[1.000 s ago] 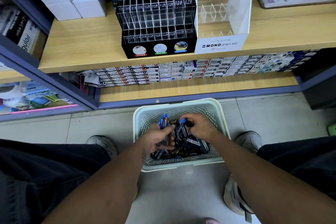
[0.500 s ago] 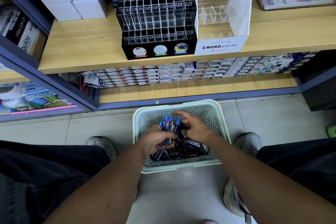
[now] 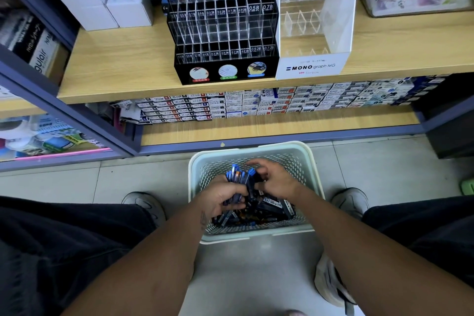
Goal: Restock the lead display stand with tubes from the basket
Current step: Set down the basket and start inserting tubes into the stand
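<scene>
Basket [image 3: 311, 174] tubes [image 3: 237, 177] between hands [image 3: 220, 197].

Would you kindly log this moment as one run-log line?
stage: gathering | left hand: grips tube bundle | right hand: adds a tube | basket: on floor | display stand: lower slots unfilled

Even indoor light, soft shadows; wide-angle edges bowed, perhaps slightly blurred.

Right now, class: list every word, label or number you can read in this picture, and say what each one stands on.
"MONO graph MG": front of the white display stand.
"MONO": upper panel of the same stand.
"0.5B", "0.7B": middle row of the black lead display stand.
"0.5 2B", "0.7 2B": its bottom row.
"gular": box on the left shelf.
Small boxes under the shelf and tubes in the basket: too small.
</scene>
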`<state>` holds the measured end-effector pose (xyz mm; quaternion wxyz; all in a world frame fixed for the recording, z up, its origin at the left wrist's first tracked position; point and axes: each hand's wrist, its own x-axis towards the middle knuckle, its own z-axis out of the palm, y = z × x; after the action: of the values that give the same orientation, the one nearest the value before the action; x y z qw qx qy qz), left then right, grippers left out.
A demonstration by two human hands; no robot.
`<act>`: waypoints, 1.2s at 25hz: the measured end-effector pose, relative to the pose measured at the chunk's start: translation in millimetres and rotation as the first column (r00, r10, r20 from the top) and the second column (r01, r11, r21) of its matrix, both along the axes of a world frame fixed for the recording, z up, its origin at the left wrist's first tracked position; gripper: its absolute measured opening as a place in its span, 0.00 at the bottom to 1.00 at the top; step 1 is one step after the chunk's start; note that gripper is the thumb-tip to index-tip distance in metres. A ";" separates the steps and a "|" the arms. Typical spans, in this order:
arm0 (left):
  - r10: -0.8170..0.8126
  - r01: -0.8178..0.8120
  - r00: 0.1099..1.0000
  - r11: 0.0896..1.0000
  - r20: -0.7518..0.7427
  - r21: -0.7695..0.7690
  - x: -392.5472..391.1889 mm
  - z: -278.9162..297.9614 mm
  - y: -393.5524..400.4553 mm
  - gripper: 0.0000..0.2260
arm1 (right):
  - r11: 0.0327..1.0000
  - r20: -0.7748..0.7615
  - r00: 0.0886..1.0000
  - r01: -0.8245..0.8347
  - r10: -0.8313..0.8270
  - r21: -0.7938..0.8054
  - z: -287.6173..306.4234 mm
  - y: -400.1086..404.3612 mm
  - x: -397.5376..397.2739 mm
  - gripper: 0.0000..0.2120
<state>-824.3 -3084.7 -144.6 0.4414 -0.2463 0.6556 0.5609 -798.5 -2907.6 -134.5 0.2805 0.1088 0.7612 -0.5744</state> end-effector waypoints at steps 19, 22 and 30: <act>-0.038 0.110 0.908 0.982 -0.417 0.151 -13.4 196.1 8.6 0.12 | 0.992 -0.376 0.920 0.077 -0.111 -0.103 189.5 19.6 -11.0 0.11; 0.028 0.077 0.887 0.975 -0.460 0.207 -13.9 241.5 7.4 0.07 | 0.988 -0.484 0.866 0.065 -0.126 -0.142 228.4 22.6 -17.4 0.11; 0.052 0.098 0.839 0.965 -0.542 0.244 -37.6 317.7 -0.2 0.16 | 0.965 -0.585 0.794 0.012 -0.168 -0.262 303.2 16.0 -40.9 0.11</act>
<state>-861.9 -3084.9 173.1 0.2727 -0.0086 0.6767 0.6838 -839.4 -2891.6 168.7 0.0075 -0.0783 0.7279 -0.6812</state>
